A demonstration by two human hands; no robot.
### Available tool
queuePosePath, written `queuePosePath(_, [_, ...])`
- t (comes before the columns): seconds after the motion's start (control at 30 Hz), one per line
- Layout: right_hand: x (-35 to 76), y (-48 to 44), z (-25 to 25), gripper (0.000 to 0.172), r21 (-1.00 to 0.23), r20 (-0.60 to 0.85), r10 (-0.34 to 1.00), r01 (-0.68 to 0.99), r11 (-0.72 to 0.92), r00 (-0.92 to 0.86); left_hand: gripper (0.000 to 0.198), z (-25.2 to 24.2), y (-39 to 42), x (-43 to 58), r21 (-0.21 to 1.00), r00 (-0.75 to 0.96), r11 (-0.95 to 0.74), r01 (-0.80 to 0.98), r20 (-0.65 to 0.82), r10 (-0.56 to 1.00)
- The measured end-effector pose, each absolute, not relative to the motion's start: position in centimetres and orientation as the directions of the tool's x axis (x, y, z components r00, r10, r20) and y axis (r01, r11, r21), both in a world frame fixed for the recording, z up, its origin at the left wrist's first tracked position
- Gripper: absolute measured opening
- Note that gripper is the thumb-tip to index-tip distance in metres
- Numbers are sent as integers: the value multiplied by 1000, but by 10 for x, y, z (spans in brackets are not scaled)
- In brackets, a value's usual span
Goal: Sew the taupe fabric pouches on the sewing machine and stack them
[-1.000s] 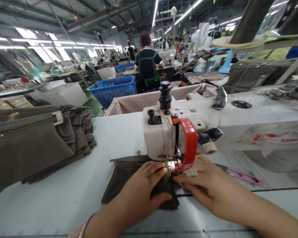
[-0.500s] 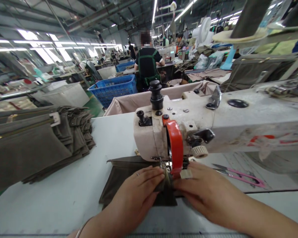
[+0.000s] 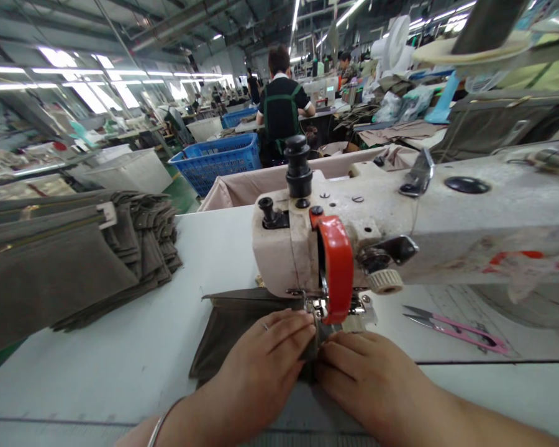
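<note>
A piece of dark olive fabric (image 3: pixel 233 323) lies folded on the white sewing table, its far part under the head of the sewing machine (image 3: pixel 279 248). My left hand (image 3: pixel 268 357) rests over it, fingers together, gripping it with the fingertips close to the presser foot (image 3: pixel 315 305). Close by on the right, my right hand (image 3: pixel 363 372) has curled fingers pinching the fabric's near edge. Both thumbs are mostly hidden. The red guard (image 3: pixel 339 267) hangs just above the fingertips and partly covers the needle area.
A stack of olive fabric pieces with zippers (image 3: pixel 65 254) sits at the left. Pink-handled thread snips (image 3: pixel 461 329) lie right of my right hand. Behind the machine are a pink cloth-lined bin (image 3: pixel 242 189), a blue basket (image 3: pixel 217 158) and a seated person (image 3: pixel 282 102).
My right hand has moved back from beside the red guard toward me, its fingers now curled at the fabric edge. The left hand stays on the fabric. The view has shifted slightly.
</note>
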State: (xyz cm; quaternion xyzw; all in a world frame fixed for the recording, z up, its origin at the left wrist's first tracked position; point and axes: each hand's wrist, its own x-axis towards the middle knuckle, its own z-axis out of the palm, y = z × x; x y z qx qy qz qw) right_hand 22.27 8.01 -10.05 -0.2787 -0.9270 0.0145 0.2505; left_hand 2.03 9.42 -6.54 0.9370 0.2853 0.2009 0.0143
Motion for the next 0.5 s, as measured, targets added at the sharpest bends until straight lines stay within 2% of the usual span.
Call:
queuePosePath(0.13, [222, 77, -98, 16, -218, 501, 530, 493, 842, -684, 31, -74, 89, 28, 48, 828, -866, 498, 271, 491])
queuePosePath(0.3, [223, 75, -96, 22, -250, 437, 537, 476, 843, -722, 26, -79, 89, 30, 68, 821, -854, 516, 244, 515])
queuePosePath(0.5, [224, 71, -103, 20, -288, 451, 558, 477, 830, -697, 26, -78, 98, 24, 111, 826, -867, 486, 266, 497])
